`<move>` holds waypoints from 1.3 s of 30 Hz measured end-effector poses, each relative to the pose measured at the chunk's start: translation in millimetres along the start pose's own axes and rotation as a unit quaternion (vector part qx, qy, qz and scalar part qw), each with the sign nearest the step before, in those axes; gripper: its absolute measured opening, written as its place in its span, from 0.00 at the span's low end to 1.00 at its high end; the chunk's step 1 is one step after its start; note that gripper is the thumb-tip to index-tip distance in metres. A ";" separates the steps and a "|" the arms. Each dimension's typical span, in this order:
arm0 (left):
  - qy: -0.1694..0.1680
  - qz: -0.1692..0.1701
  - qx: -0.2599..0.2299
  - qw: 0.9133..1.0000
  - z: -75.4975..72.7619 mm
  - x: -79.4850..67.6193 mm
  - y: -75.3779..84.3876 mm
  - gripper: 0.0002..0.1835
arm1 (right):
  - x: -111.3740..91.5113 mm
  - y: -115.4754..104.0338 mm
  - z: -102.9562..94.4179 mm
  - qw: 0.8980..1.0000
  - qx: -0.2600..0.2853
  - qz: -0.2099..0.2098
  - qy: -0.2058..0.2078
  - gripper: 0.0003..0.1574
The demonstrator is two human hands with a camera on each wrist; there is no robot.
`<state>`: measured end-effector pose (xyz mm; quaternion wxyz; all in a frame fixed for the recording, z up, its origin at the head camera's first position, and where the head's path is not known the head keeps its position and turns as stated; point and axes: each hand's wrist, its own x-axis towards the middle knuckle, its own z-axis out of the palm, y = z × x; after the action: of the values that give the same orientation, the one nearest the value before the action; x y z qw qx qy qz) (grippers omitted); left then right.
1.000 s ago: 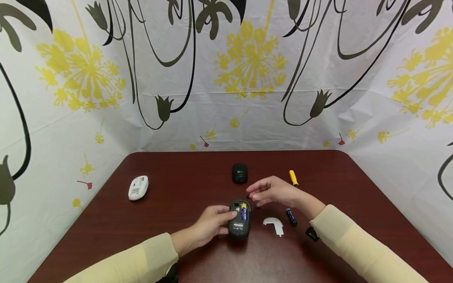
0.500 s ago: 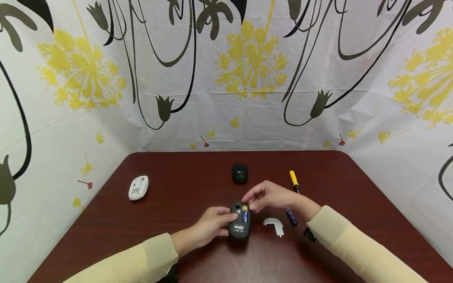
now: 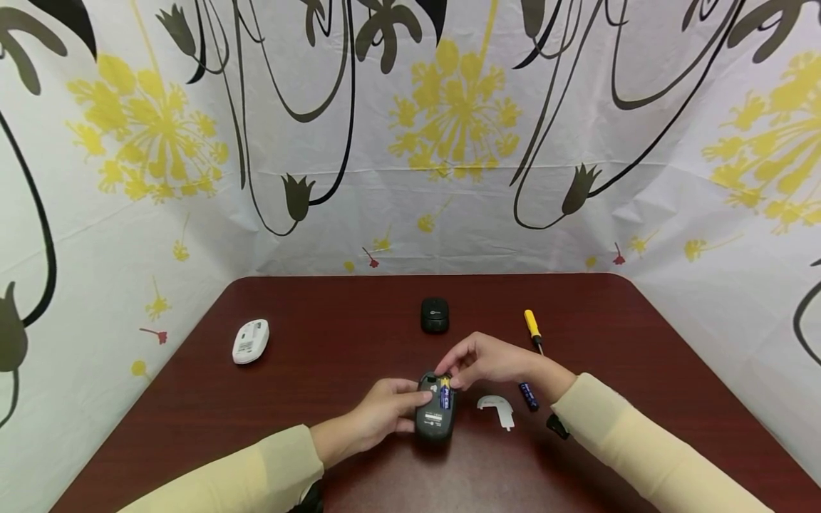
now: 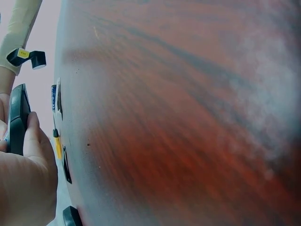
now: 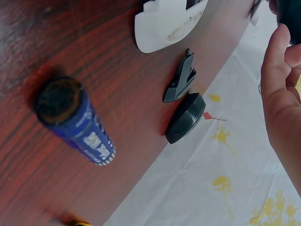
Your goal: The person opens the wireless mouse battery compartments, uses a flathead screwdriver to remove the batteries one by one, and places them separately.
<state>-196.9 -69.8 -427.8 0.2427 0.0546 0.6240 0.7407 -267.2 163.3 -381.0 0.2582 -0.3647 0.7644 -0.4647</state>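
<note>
"Dark-grey plastic noted on the computer mouse [image 3: 434, 427]. Position?"

"Underside up, raised above the brown table [image 3: 314, 306], in the left hand [image 3: 378, 412]. That hand grips it, thumb laid on the underside, other fingers at the side."

"Battery compartment?"

"Uncovered. One blue-and-yellow battery [image 3: 445, 395] lies inside, lengthwise."

"Right hand?"

"The right hand [image 3: 484, 360] is at the far end of the mouse, fingers bent, thumb tip beside the battery. Whether they pinch anything, I cannot tell."

"Loose items?"

"Just right of the grip, a white curved cover [image 3: 504, 409] with a projecting tab. Past it, below the right forearm, a blue battery [image 3: 528, 396]. Farther out on that side, a screwdriver [image 3: 532, 325] with a yellow handle."

"Beyond the grip?"

"A black device [image 3: 435, 315], rounded at the corners, exact kind unclear. Between it and the white cover, the right wrist view shows a dark clip-like part [image 5: 180, 79]."

"To the left?"

"A white mouse [image 3: 251, 342], underside up, well apart from the grip."
</note>
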 end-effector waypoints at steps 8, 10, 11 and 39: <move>0.001 0.003 0.002 1.000 -1.1 0.5 -2.3 0.19 | 1.0 -4.3 3.7 1.000 -0.017 -0.001 -0.006 0.13; 0.001 0.001 0.003 1.000 -1.1 0.2 -1.7 0.19 | 0.9 -5.3 4.0 1.000 -0.019 0.000 -0.004 0.13; 0.001 0.002 0.003 1.000 -1.0 -0.1 -1.3 0.19 | 0.9 -5.6 4.2 1.000 -0.020 0.001 -0.004 0.12; -0.004 0.008 0.012 1.000 -2.4 0.1 1.1 0.18 | -2.4 -14.8 -14.5 0.997 0.053 0.041 0.031 0.13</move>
<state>-198.2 -72.1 -427.3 0.2380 0.0654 0.6316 0.7350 -271.7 168.3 -361.2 0.2725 -0.3047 0.7603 -0.5048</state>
